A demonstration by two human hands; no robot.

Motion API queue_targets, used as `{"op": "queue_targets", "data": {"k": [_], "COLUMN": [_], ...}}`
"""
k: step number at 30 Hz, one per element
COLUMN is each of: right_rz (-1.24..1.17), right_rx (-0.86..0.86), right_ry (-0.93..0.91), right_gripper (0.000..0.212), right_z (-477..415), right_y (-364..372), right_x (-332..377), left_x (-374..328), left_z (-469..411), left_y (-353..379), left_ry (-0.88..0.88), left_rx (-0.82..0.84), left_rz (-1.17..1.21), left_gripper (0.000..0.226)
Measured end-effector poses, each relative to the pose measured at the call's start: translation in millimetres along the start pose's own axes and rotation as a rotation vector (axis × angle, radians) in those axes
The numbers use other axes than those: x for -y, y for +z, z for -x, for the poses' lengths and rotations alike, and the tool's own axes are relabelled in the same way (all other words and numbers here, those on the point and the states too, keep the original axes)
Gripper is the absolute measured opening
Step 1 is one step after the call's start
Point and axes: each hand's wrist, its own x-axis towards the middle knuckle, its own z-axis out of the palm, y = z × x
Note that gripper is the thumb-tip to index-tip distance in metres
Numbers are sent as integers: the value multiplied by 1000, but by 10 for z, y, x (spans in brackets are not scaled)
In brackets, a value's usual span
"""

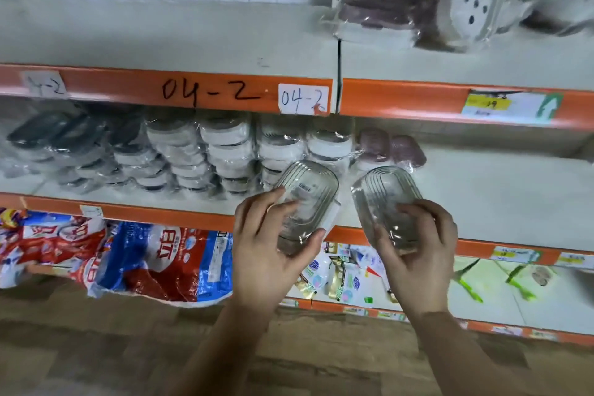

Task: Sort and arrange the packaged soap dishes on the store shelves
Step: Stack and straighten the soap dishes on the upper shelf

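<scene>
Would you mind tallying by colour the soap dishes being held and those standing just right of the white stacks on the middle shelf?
Clear: 2, one clear dish in the left hand, another in the right hand.
Mauve: 2, one mauve dish, another.
Total: 4

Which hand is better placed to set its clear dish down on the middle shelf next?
Right, probably. The right hand holds the right dish before bare middle shelf; the left hand holds the left dish in front of stacked white dishes.
</scene>
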Motion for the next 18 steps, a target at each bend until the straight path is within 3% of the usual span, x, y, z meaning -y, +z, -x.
{"op": "queue_targets", "data": {"k": [11,18], "right_rz": [-160,-136], "right_rx": [-241,-269], "right_ry": [-21,-52], "right_gripper": [32,30], "right_z": [-108,-108], "right_y": [808,954], "right_x": [-218,-363], "left_x": [691,768], "left_z": [-327,-741], "left_y": [619,794], "left_ry": [55,46], "left_rx": [-226,-349], "left_rz": [-34,-38], "left_gripper": [44,45]}}
